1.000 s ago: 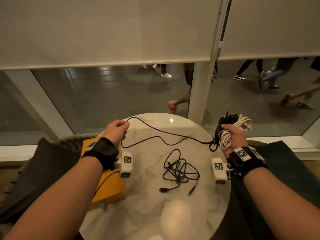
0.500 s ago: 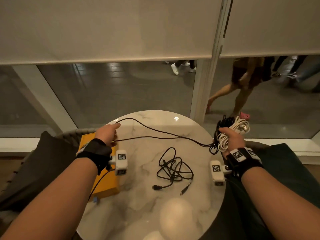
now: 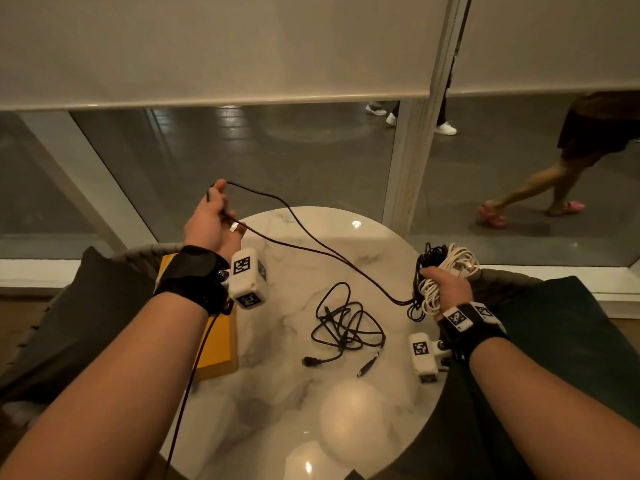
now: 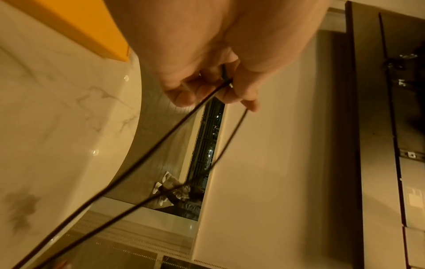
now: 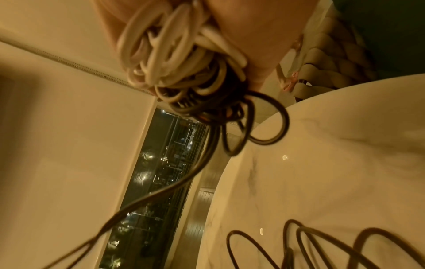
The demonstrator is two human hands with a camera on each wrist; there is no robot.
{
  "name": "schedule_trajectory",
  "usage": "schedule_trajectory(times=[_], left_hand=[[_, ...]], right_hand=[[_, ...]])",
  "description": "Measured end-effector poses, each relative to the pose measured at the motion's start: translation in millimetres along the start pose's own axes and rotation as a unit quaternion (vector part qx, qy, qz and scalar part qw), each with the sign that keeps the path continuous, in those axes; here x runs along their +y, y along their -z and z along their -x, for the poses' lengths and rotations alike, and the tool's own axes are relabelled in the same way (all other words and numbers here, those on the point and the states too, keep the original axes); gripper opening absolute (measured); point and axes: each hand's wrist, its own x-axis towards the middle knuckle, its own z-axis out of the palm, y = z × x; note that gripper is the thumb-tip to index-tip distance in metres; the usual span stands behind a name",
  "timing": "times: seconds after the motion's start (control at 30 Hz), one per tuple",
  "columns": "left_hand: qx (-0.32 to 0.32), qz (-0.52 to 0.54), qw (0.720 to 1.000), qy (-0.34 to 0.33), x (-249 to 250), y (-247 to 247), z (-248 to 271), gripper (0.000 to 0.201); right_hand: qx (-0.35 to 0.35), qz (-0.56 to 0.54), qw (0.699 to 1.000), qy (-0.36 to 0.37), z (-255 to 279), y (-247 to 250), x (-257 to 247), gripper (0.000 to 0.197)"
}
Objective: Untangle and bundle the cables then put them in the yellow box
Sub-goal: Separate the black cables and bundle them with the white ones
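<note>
Above the far-left rim of the marble table [image 3: 277,420], left hand [image 3: 211,220] is raised, fingers curled round a loop of thin black cable [image 3: 311,244]; left wrist view shows two strands leaving the fingers [image 4: 184,94]. Both strands run across over the table to the right hand [image 3: 446,289] at the table's right edge. Right hand is clenched round a coiled bundle: white cable [image 3: 457,261] plus black loops [image 3: 431,254], coils sticking out both sides of the fist. A few black loops hang off the bundle just over the table's rim [image 5: 264,127].

Mid-table, between the two hands: second black cable [image 3: 346,323], loose tangle lying flat, both plug ends toward the near side. Not touched by either hand.

Yellow box [image 3: 218,348] sits at the table's left edge, partly hidden under the left wrist; can't tell what's inside.

Beyond the table: window glass with roller blinds [image 3: 207,46] partly down.
</note>
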Motion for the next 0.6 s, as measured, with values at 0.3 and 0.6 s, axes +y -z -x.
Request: schedule_trajectory(times=[0.3,0.6], left_hand=[[-0.048,0.118,0.991,0.035,6,2,-9,0.030],[-0.046,-0.017,0.998,0.034,2,27,-20,0.033]], right_hand=[[-0.046,0.044,0.998,0.018,25,-29,25,0.028],[-0.034,0.076,0.994,0.073,48,-39,32,0.015]])
